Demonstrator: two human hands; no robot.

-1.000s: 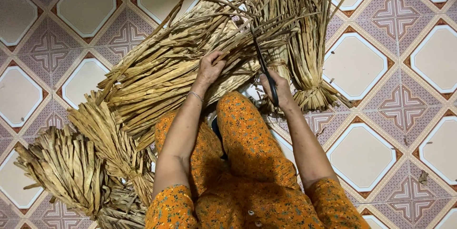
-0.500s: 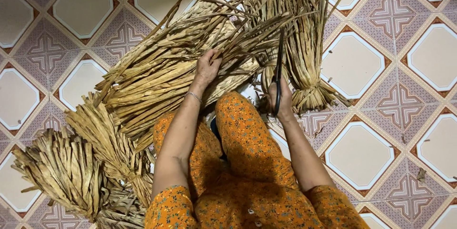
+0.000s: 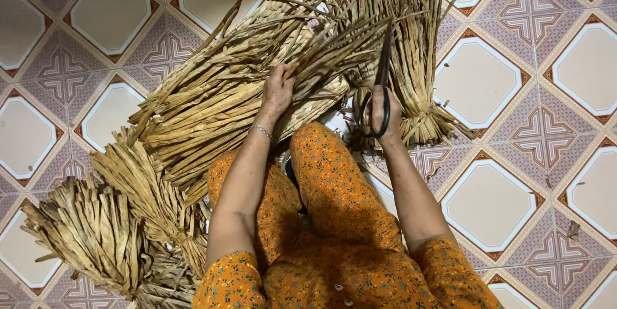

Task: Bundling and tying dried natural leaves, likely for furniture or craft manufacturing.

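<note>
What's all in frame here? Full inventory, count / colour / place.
Dried leaf strips: one large loose pile, tan, centre, across the person's lap.
Tied leaf bundles: at least two, tan, lower left on the floor.
Upright leaf bundle: one, tan, top right of centre, beside the right hand.
Scissors: one pair, dark, in the right hand, blades pointing up into the strips.
Floor tiles: patterned, cream and mauve, all around.
Bracelet: one, silver, left wrist.
Clothing: orange floral, bottom centre.
Left hand: pressing on the strip pile.
Right hand: fingers through the scissor handles.
</note>
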